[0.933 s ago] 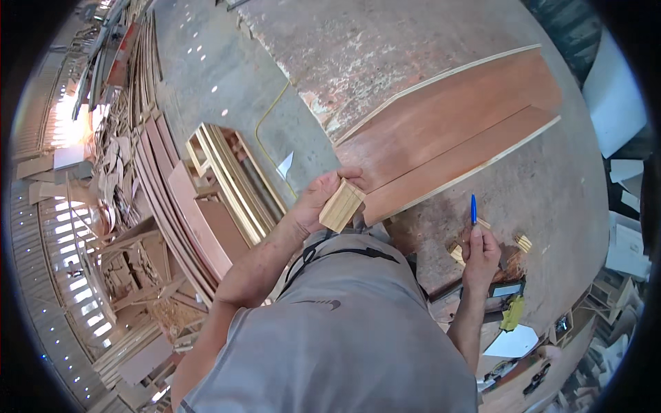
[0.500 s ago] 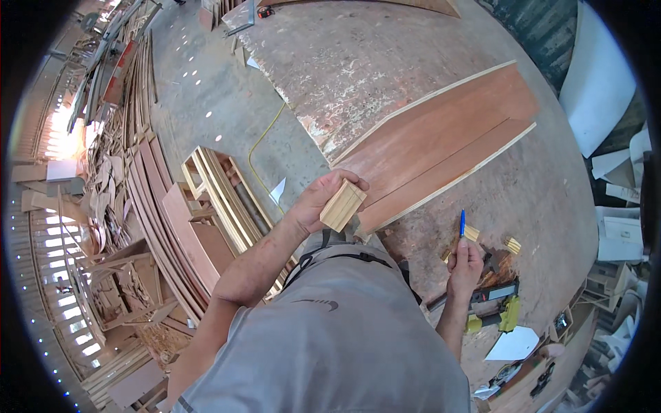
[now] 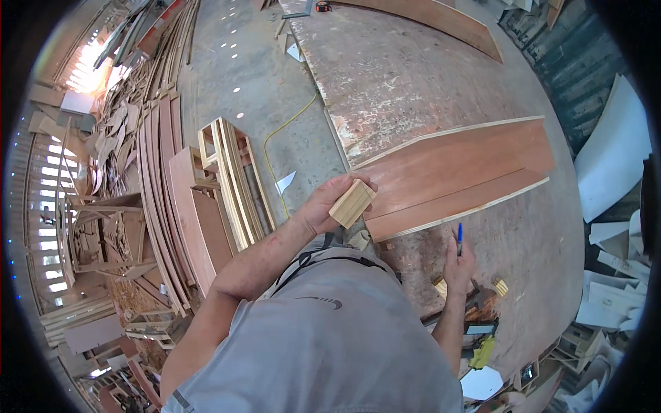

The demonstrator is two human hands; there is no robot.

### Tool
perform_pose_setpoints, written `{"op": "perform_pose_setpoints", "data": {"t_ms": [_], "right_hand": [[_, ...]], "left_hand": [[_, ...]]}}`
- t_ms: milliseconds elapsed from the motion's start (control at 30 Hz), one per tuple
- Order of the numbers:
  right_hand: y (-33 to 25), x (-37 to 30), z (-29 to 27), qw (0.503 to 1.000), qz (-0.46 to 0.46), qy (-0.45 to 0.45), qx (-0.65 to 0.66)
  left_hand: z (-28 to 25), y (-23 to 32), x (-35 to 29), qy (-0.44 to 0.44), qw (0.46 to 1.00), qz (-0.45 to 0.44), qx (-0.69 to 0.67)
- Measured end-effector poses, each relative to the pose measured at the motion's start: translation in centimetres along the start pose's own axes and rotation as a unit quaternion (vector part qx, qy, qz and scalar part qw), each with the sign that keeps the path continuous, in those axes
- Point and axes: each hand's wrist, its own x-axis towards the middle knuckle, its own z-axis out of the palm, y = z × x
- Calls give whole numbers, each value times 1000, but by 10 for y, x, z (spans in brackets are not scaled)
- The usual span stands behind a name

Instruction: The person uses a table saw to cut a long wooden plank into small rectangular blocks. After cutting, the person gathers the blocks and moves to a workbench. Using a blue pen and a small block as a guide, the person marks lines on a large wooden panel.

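Note:
A small pale wood block (image 3: pixel 353 204) is gripped in my left hand (image 3: pixel 330 201), held up in front of my waist near the table's edge. My fingers wrap over its far side. My right hand (image 3: pixel 458 267) pinches a blue pen (image 3: pixel 460 237) with the blue end pointing up and away from me. Beyond both hands lies a long reddish plywood piece (image 3: pixel 454 172) with pale edges, shaped like a shallow trough, on the worktable (image 3: pixel 413 89). Small wood pieces (image 3: pixel 501 287) lie beside my right hand and wrist.
A yellow-green power tool (image 3: pixel 483 351) and a white sheet (image 3: pixel 481 383) lie to the right of my body. On the floor at left stand a wooden frame (image 3: pixel 231 179) and long boards (image 3: pixel 155 186). A yellow hose (image 3: pixel 267 148) runs alongside the table. Another long plywood piece (image 3: pixel 441 20) lies at the far end.
My view has swung, so the table and plywood appear lower. My right hand has lifted away from the small wood pieces with the pen; my left still holds the block.

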Motion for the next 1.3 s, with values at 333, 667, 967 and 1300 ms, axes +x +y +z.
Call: {"op": "perform_pose_setpoints", "data": {"t_ms": [333,667,967,1300], "right_hand": [[3,44,23,994,-79,-64,-48],[1,54,28,992,-60,-106,-33],[-28,34,58,986,-97,-137,-15],[-65,42,57,984,-41,-174,22]], "left_hand": [[-5,-6,-22,58,996,61,-19],[-15,-10,-37,138,987,81,-16],[-60,-15,-54,260,964,43,-38],[-117,-34,-79,391,920,-34,6]]}}
